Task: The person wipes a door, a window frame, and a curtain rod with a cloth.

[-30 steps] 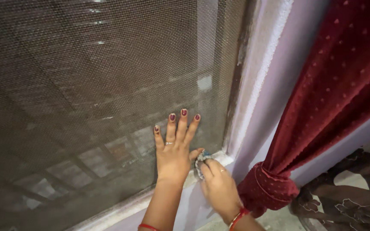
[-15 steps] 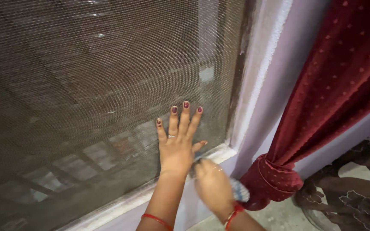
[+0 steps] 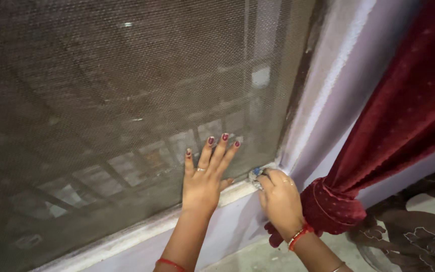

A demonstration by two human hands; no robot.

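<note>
Behind your hands stood one window, covered by a single dark mesh screen (image 3: 127,90), with a pale sill (image 3: 142,234) running along its foot and a lilac wall (image 3: 328,121) at its right. One red curtain (image 3: 393,121) hung beside that wall, gathered by one tie (image 3: 331,211) just right of your right wrist.

You had two hands in view. Your left hand (image 3: 202,181) lay flat and spread on the screen, palm against the mesh just above the sill, fingers pointing up, holding nothing; it wore one ring, and one red bangle sat far down the forearm. Your right hand (image 3: 280,199) was curled, its grip closed on one small cloth (image 3: 256,176), blue and pale, bunched at the fingertips. The cloth poked out at the upper left of that grip and was pressed into the lower right corner of the window, where sill and frame met. It lay just right of your left thumb, not touching it. Your right wrist carried beaded bangles.
</note>
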